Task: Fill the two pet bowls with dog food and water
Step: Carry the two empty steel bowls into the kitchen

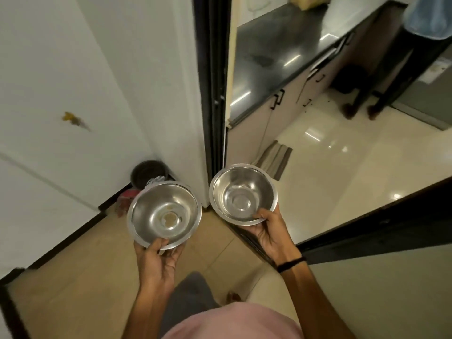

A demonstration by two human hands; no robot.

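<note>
The left hand (159, 258) pinches the near rim of one round stainless-steel pet bowl (164, 214); the right hand (267, 231) likewise grips a second steel bowl (243, 194) beside it. Both look unfilled (the left shows only residue), carried at a doorway onto a black kitchen counter (276, 52), so filling remains.

The left hand (159, 259) grips the near rim of a steel bowl (164, 214), thumb over the edge; a small brownish smear sits in its bottom; the right hand (267, 234) holds a second steel bowl (243, 194) the same way, just beside the first; beyond, a dark kitchen counter (276, 52) and glossy tiled floor (342, 172); another person's legs (381, 81) stand by the counter.
</note>
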